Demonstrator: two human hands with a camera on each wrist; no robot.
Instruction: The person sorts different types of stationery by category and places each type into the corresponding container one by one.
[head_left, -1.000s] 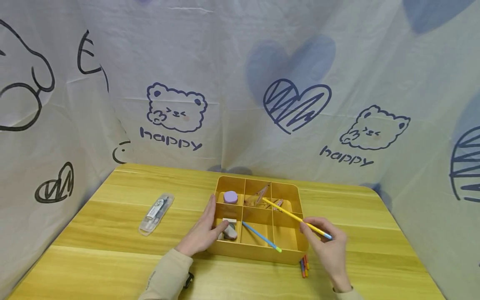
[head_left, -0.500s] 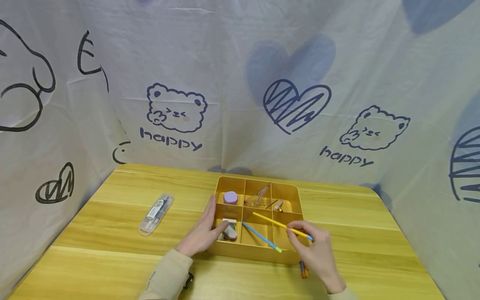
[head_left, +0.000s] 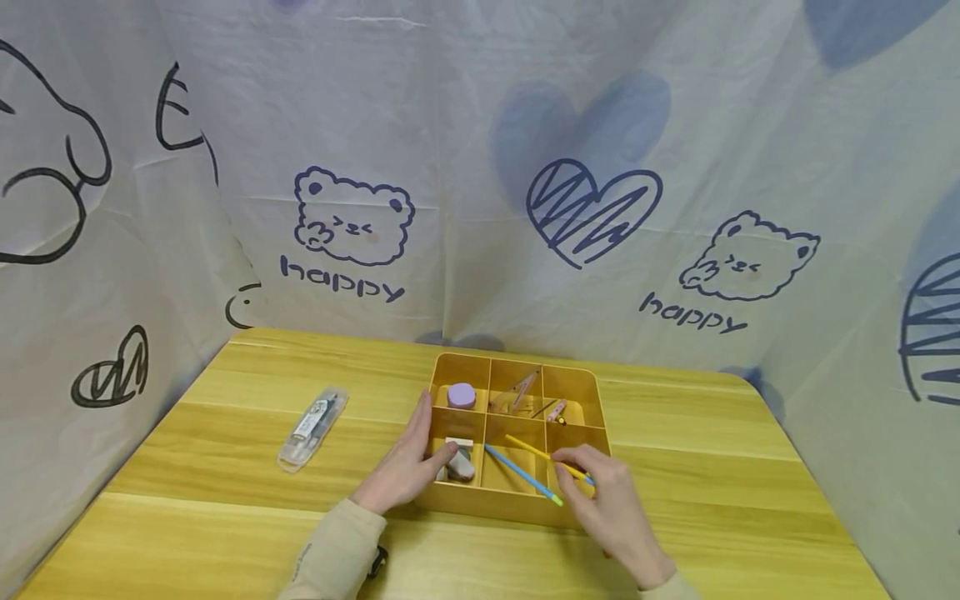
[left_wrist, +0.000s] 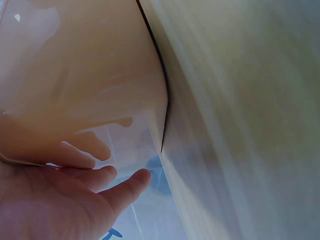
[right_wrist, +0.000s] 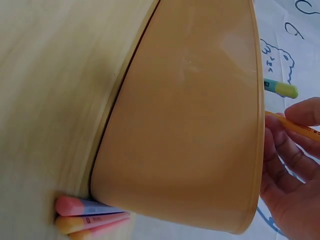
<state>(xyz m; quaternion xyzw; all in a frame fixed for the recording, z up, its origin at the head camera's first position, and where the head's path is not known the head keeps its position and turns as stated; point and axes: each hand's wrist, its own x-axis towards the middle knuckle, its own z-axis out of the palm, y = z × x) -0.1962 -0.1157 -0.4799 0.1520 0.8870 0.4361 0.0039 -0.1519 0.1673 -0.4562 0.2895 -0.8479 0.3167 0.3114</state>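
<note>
A yellow organizer box (head_left: 495,502) with several compartments stands on the table. My left hand (head_left: 401,471) rests against its left side, fairly straight fingers along the outer wall and the thumb over the rim. In my right hand (head_left: 611,504), thumb and fingers pinch a yellow pencil (head_left: 525,446) with a blue end, held slanted above the front middle and right compartments. A blue pencil (head_left: 517,472) with a green end leans in the front middle compartment, its end over the front rim. Pale eraser-like pieces (head_left: 461,465) lie in the front left compartment, partly behind my left thumb.
The back compartments hold a purple rounded piece (head_left: 461,395), clear rulers (head_left: 525,385) and a small pink item (head_left: 557,410). Several pencils (right_wrist: 90,206) lie on the table by the box's front right corner. A clear case (head_left: 312,427) lies left.
My right hand has moved left and a little toward me, carrying the yellow pencil from over the back compartments to over the front ones. My left hand and the box have stayed put.
</note>
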